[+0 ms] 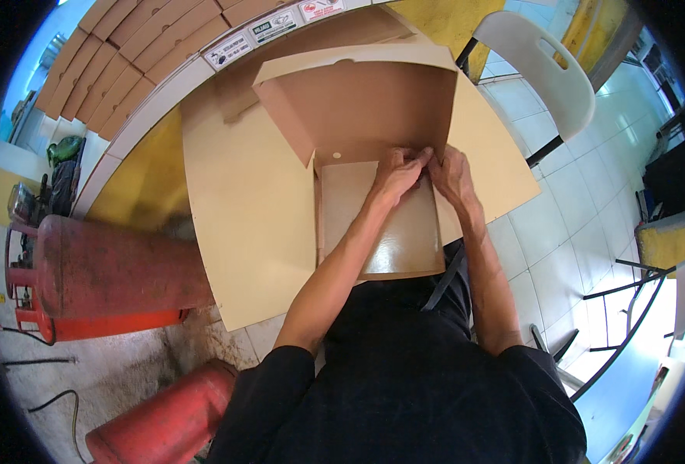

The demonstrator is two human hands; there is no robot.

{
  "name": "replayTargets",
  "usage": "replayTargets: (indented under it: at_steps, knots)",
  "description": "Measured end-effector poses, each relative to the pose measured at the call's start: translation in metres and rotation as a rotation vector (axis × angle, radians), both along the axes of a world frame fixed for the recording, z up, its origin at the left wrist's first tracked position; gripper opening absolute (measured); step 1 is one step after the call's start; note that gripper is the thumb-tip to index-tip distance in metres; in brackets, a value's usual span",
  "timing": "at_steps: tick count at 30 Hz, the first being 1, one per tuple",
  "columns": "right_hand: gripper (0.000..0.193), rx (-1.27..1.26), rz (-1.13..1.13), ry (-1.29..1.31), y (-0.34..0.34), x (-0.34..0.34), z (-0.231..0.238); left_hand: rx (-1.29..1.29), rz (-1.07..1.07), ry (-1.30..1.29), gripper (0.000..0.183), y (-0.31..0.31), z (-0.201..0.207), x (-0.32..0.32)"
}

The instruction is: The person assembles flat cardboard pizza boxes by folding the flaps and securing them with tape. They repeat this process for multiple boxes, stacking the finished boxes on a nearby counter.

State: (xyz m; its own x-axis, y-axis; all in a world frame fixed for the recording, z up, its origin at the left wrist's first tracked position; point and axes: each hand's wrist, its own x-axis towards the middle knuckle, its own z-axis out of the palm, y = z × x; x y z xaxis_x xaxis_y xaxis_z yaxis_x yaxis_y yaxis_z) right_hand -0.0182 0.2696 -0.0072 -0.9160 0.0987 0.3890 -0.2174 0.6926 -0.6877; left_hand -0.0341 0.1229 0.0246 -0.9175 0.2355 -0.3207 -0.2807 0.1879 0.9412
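A brown cardboard box (366, 104) stands on the cream tabletop (253, 224) in front of me, its lid raised and leaning over the far side. The glossy base (350, 224) lies flat, with low walls at its left and near edges. At the right corner where lid meets base, my left hand (399, 174) pinches the cardboard from inside. My right hand (455, 176) grips the same corner from the outer side, its fingertips nearly touching the left ones. The bit of cardboard between the fingers is mostly hidden.
Stacked flat brown boxes (145, 39) fill a ledge at the far left. Red gas cylinders (118, 271) stand left of the table, and another red cylinder (168, 417) lies lower left. A pale plastic chair (540, 69) is at the far right, on a tiled floor (547, 240).
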Motion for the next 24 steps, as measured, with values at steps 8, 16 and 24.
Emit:
replayTargets:
  at_steps: [8, 16, 24]
  knots:
    - [0.053, -0.544, 0.272, -0.498, 0.027, 0.032, 0.024, -0.069, -0.182, -0.033, 0.023, -0.003, 0.001, -0.017]
    - [0.06, -0.838, 0.192, -0.49, 0.028, 0.046, 0.022, -0.004, -0.225, -0.016, 0.017, -0.007, -0.001, -0.024]
    - [0.033, -1.11, -0.08, -0.437, 0.01, 0.043, 0.013, -0.197, -0.242, 0.088, 0.018, 0.001, 0.02, -0.02]
